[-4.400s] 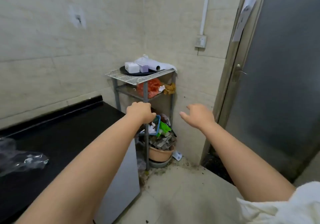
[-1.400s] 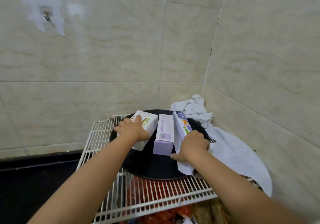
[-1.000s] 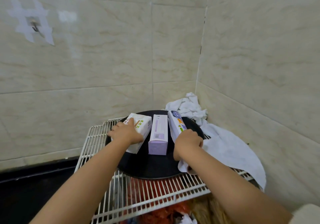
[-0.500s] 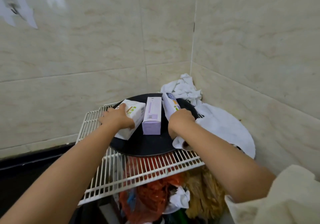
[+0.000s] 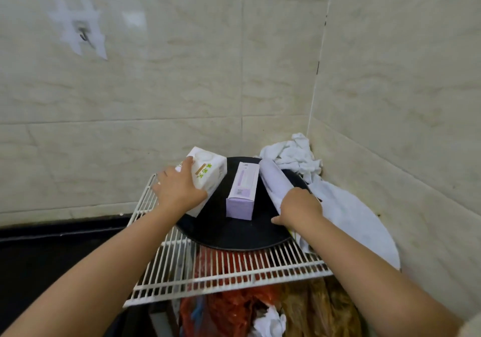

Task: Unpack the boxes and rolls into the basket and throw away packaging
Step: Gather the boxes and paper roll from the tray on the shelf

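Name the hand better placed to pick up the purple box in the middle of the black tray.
Neither hand is free. Left hand grips the white box; right hand grips the roll. The purple box lies between them, slightly nearer the right.

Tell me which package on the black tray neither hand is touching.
The lilac box in the middle; the left hand holds the white box, the right hand the roll.

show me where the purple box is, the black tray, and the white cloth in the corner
purple box (image 5: pixel 244 183), head view, on its long top face.
black tray (image 5: pixel 234 235), head view, on the bare front part near its rim.
white cloth (image 5: pixel 294 154), head view, on the crumpled part in the wall corner.
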{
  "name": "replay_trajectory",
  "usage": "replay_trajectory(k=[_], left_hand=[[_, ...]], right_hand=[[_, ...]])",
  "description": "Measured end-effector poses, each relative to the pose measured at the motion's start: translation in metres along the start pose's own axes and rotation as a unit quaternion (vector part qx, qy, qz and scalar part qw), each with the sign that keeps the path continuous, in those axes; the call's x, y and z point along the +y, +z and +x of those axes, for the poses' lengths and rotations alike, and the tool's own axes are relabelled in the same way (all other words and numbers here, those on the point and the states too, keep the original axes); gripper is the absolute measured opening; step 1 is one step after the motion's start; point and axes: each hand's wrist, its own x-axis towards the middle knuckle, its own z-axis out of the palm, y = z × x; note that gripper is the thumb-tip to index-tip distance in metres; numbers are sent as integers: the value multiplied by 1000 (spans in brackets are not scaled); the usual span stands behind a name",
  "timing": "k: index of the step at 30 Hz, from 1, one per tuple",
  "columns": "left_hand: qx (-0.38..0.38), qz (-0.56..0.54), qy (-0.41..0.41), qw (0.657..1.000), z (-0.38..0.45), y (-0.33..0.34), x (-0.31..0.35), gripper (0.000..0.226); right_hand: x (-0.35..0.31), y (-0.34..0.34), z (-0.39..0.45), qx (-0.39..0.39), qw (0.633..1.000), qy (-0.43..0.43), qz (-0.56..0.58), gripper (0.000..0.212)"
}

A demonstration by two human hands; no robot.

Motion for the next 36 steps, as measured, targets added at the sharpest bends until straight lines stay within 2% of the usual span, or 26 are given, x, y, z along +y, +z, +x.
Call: replay_trajectory(k=[2, 6, 8, 11, 14, 18, 25, 30, 36], left_hand=[[8, -23, -9, 1000, -5, -4, -5, 87], [44, -54, -18, 997, -18, -8, -20, 86], [62, -78, -22, 995, -28, -14, -34, 86], [72, -111, -33, 991, -44, -28, -60, 87], [88, -109, -46, 989, -62, -49, -95, 86], [120, -57, -78, 988, -97, -94, -174, 84], [147, -18, -208, 967, -201, -178, -376, 83], [150, -35, -296, 943, -263, -202, -485, 78], [120, -54, -348, 928, -277, -192, -563, 80]], right_hand=[[1, -2, 5, -8, 1000, -7, -25, 61], [6, -15, 7, -8, 997, -53, -51, 16], [6, -26, -4, 16, 997, -66, -26, 19], [-11, -40, -38, 97, 990, -78, 68, 36], [-62, -42, -83, 126, 972, -152, 125, 47], [-164, -16, -159, 85, 944, -282, 147, 46], [-311, 79, -319, -22, 916, -386, 112, 47], [-375, 145, -398, -107, 894, -429, 70, 51], [-420, 207, -427, -156, 892, -422, 41, 50]])
